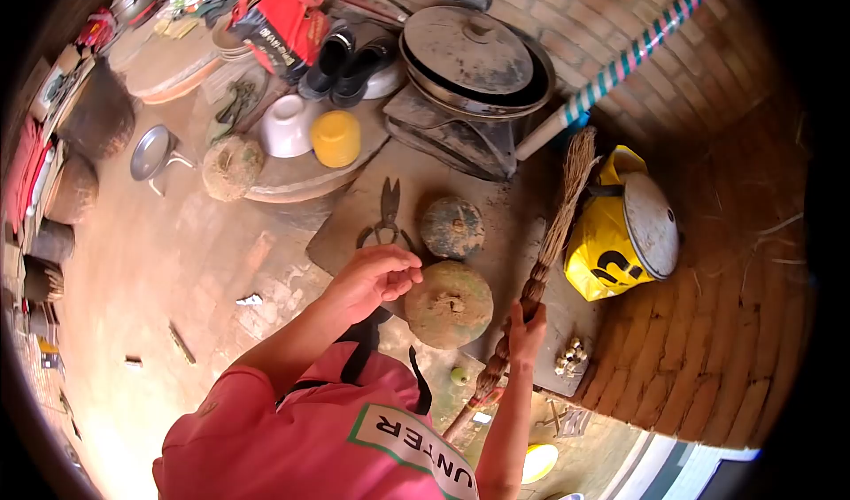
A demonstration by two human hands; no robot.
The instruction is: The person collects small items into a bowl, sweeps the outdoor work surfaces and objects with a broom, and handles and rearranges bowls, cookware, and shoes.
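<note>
My right hand (528, 332) is wrapped round the bound handle of a straw broom (564, 208). The broom's loose bristles point up and away, and its lower end passes down beside my forearm. My left hand (387, 274) has its fingers curled in, and I see nothing in it. Just right of that hand sits a round, dusty brown-green pumpkin (449, 305). A smaller dark green pumpkin (452, 227) stands behind it. Near my left fingers, dark-handled shears (389, 206) lie on a worn grey board (343, 233), blades pointing away from me.
A yellow bag-like container (599, 243) with a round lid stands right of the broom. Behind are a lidded wok (467, 50), black shoes (347, 62), a white bowl (288, 126) and a yellow cup (336, 139). A striped pole (620, 68) leans near the brick wall (691, 332).
</note>
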